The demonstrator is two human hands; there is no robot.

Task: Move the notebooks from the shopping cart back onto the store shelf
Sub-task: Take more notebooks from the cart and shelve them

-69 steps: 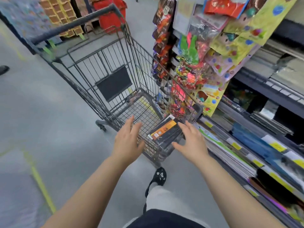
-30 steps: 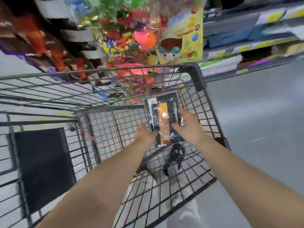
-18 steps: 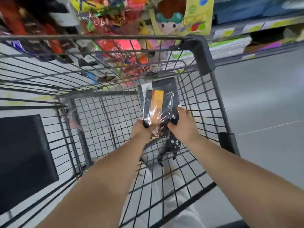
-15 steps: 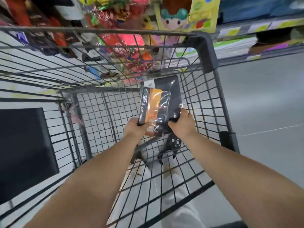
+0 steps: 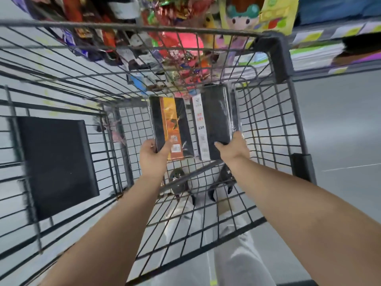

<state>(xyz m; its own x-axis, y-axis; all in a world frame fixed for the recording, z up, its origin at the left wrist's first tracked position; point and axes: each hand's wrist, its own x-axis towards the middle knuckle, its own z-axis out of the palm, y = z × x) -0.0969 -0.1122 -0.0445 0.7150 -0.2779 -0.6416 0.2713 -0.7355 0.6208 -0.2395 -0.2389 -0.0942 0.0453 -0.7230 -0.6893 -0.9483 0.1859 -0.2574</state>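
Both my arms reach down into the wire shopping cart. My left hand grips the near end of a black notebook with an orange band, wrapped in clear film. My right hand grips the near end of a second black notebook with a white label strip. The two notebooks are held side by side, apart, above the cart's mesh bottom. The store shelf with stacked paper goods runs along the upper right, beyond the cart's corner.
A black flap panel hangs on the cart's left side. Hanging packs of colourful toys and snacks crowd the rack behind the cart's far wall. Grey floor lies to the right. My shoes show through the mesh below.
The notebooks, held together as one stack half a second ago, are now split: one in each hand, side by side. The camera has moved closer over the cart.
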